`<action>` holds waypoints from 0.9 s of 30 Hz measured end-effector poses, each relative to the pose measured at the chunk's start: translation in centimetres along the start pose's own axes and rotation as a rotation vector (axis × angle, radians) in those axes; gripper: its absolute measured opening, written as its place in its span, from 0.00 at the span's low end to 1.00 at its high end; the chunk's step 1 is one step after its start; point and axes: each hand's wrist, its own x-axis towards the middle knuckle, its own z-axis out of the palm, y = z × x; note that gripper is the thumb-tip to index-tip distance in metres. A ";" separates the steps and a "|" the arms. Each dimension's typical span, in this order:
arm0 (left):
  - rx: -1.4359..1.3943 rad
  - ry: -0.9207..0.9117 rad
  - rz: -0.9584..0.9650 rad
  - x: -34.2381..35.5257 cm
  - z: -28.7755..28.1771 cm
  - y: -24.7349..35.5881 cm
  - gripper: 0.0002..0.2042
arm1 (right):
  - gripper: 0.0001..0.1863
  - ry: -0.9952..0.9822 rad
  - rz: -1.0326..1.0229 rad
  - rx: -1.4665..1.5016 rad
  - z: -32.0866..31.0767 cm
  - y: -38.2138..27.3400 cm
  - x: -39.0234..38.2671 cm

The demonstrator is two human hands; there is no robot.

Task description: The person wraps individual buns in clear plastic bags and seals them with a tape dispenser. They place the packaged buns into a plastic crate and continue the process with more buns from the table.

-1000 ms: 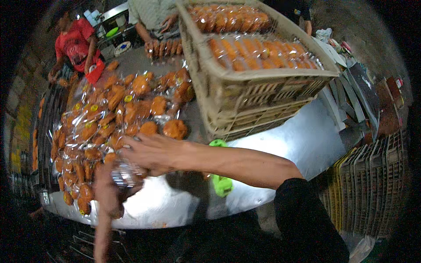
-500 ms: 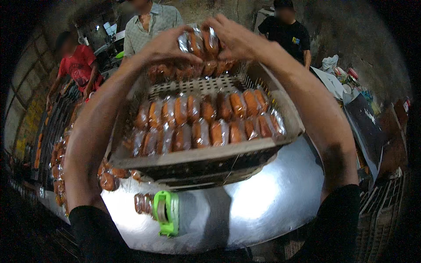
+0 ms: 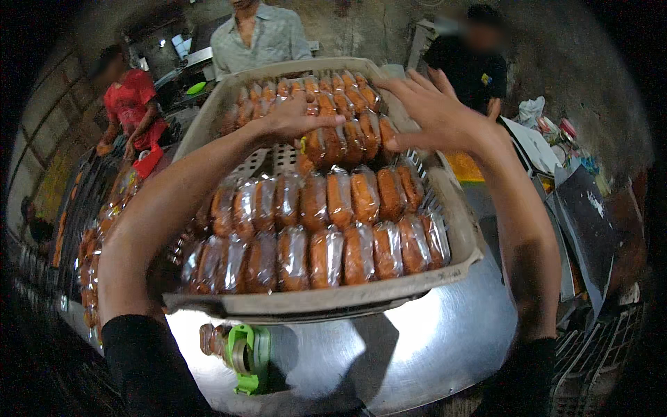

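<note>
A large pale plastic crate [image 3: 326, 301] in front of me holds rows of brown, elongated bread rolls [image 3: 325, 256] in clear wrapping. Over its left middle reaches my left hand [image 3: 292, 119], thumb stretched out above a wrapped group of rolls [image 3: 347, 142]. My right hand [image 3: 434, 111] hovers at the crate's right side, fingers spread, its thumb close to the same group. Neither hand grips anything that I can see. Part of the crate's slotted floor shows between the middle group and the near rows.
A green tape dispenser [image 3: 251, 358] and a small wrapped pack [image 3: 215, 339] sit on the shiny metal table [image 3: 313, 361]. More wrapped rolls [image 3: 90, 264] lie at left. Three people stand beyond: red shirt [image 3: 130, 99], light shirt [image 3: 257, 38], black shirt [image 3: 458, 66]. Boards and bags clutter the right.
Both hands have lowered and moved apart, letting go of the wrapped rolls they held, which now stand in the crate. The crate appears larger and fuller in view.
</note>
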 end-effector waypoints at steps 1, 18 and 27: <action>-0.013 0.003 -0.040 -0.8 -1.0 0.0 0.43 | 0.49 0.020 -0.054 0.102 -0.7 -0.7 -2.2; -0.016 0.372 -0.472 -47.9 1.7 -27.5 0.25 | 0.17 0.070 -0.845 1.496 0.3 -42.2 -13.0; 0.523 -0.019 -0.363 -54.0 7.6 -41.3 0.57 | 0.21 -0.113 -1.107 1.811 -0.3 -60.4 -7.3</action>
